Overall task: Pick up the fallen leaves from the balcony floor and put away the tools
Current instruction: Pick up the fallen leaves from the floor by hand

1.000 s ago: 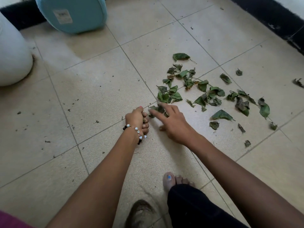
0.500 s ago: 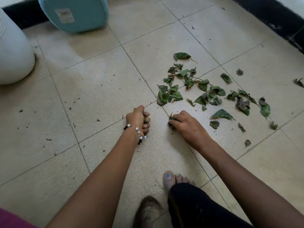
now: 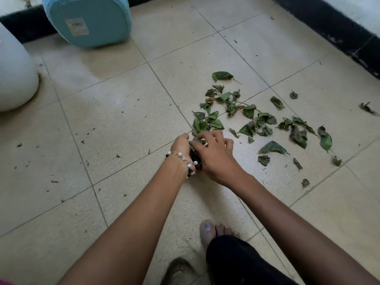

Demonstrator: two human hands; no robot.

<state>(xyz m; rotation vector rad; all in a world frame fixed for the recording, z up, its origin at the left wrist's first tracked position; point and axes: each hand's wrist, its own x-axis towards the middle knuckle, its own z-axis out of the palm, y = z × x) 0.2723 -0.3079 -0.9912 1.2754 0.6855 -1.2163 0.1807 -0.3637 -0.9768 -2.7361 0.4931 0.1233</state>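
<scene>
Gripping a dark wad of gathered leaves [image 3: 195, 155], the left hand [image 3: 181, 146] is closed round it; the right hand [image 3: 213, 155] presses against it, fingers curled over the top. Loose leaves [image 3: 248, 118] lie scattered across the floor tiles [image 3: 123, 120] just beyond.

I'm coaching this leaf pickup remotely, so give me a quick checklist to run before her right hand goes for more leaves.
1. Left hand grips the gathered bunch: ok.
2. Right hand has finished passing leaves over and is free: cannot tell, its fingers are at the bunch.
3. Next leaves within reach: ok, a cluster lies just beyond the fingers.
4. Floor cleared: not ok, scattered leaves remain to the right.
5. Container at hand: cannot tell; the blue bin stands farther off.
</scene>
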